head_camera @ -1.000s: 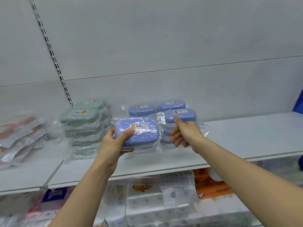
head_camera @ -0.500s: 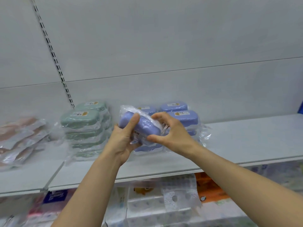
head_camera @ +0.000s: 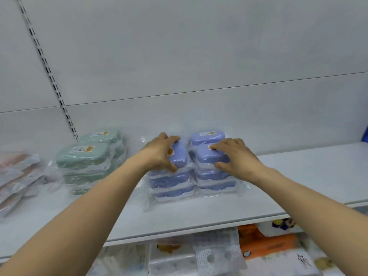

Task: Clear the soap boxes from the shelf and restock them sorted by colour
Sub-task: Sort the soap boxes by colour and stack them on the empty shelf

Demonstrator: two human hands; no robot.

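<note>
- Nearest you, below the shelf [head_camera: 199,220], the lower tier holds wrapped packs in white and orange [head_camera: 264,244]; their labels are too blurred to read.
- Your left hand [head_camera: 159,154] lies on top of the front left stack of blue soap boxes [head_camera: 171,182], with its fingers curled over the far edge of the top box and its thumb against the near edge, gripping that box.
- Your right hand [head_camera: 235,156] lies on the front right stack of blue soap boxes [head_camera: 215,176], with its fingertips on the lid of the top box and its thumb curled against the near side, holding that box.
- The two blue stacks stand touching, side by side, in clear wrap.
- Just behind the right stack stands another blue box [head_camera: 207,137], beyond your fingertips.
- To the left, apart from the blue ones, stand the green soap boxes [head_camera: 83,158], in two stacks, front and back.
- At the far left edge lie pinkish wrapped packs [head_camera: 16,176].
</note>
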